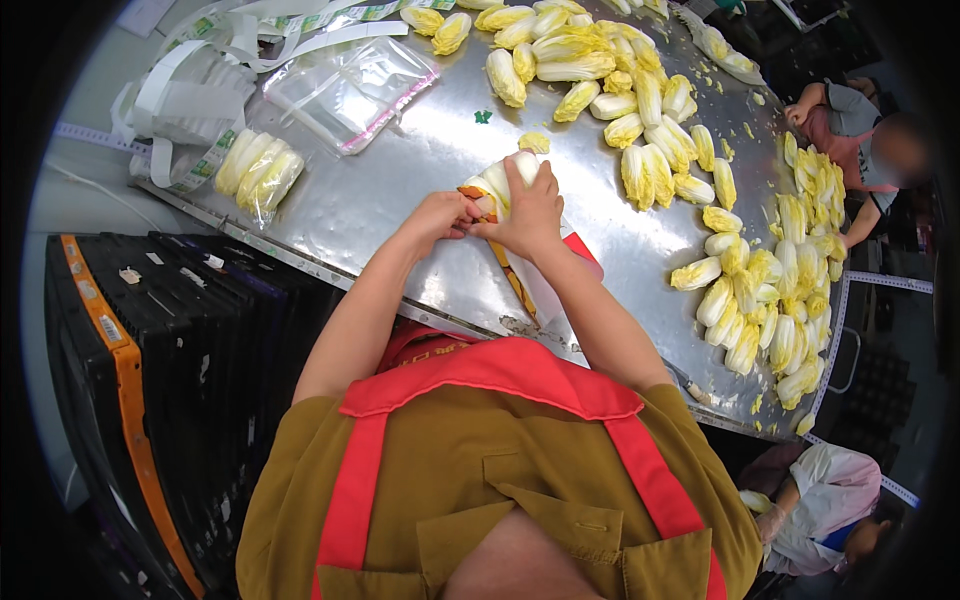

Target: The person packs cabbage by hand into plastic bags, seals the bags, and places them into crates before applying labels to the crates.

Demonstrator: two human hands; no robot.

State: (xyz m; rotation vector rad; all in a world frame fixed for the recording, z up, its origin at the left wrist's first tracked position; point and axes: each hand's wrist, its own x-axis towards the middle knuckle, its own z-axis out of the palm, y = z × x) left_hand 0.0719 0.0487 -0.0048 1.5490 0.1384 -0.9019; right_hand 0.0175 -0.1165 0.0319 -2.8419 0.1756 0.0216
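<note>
Small napa cabbages lie side by side in a printed plastic bag on the metal table before me. My right hand spreads over the cabbages, its fingers and thumb gripping them. At the bag's orange-patterned edge, my left hand pinches the plastic with curled fingers. The bag's lower part trails towards the table's near edge, partly behind my right forearm. A loose yellow leaf lies just beyond the cabbages.
Clear bags, a label strip and a packed cabbage bag lie left. Loose cabbages cover the back and right. A knife lies at the near right edge. Black crates stand left; two co-workers are at right.
</note>
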